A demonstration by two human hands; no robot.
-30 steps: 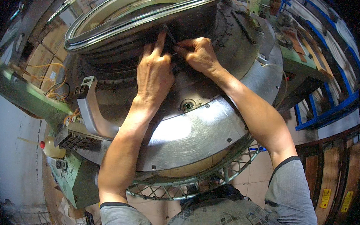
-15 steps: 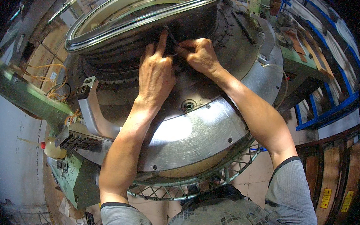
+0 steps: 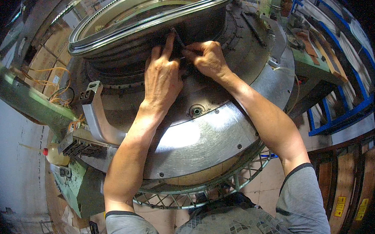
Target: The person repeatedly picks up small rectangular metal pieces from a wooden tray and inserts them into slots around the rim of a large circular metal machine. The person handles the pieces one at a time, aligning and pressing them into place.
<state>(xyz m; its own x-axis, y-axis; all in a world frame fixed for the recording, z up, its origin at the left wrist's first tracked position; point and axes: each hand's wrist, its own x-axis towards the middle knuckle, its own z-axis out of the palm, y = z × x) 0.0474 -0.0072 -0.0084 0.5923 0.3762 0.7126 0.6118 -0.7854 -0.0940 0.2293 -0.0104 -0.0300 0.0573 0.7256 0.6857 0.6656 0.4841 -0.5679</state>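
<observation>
A large round machine with a dark cylinder (image 3: 119, 59) under a bright metal rim (image 3: 151, 21) stands before me. My left hand (image 3: 162, 73) is at the front of the cylinder. Its index finger stretches up to the dark wall, near the upper end of a thin metal strip (image 3: 177, 37); the other fingers are partly hidden. Just to the right, my right hand (image 3: 207, 60) pinches the lower end of that strip between thumb and forefinger. The strip leans up and left against the wall. What lies under my fingertips is too dark to make out.
A curved metal bracket (image 3: 96, 109) rises left of my left forearm. Below my hands runs a shiny metal ring plate (image 3: 197, 138) with a round fitting (image 3: 196, 111). A bottle with a red cap (image 3: 57, 156) sits at the left, a blue rack (image 3: 342, 118) at the right.
Both hands stay at nearly the same spot; the right one has shifted very slightly. The strip is still in the right hand's pinch.
</observation>
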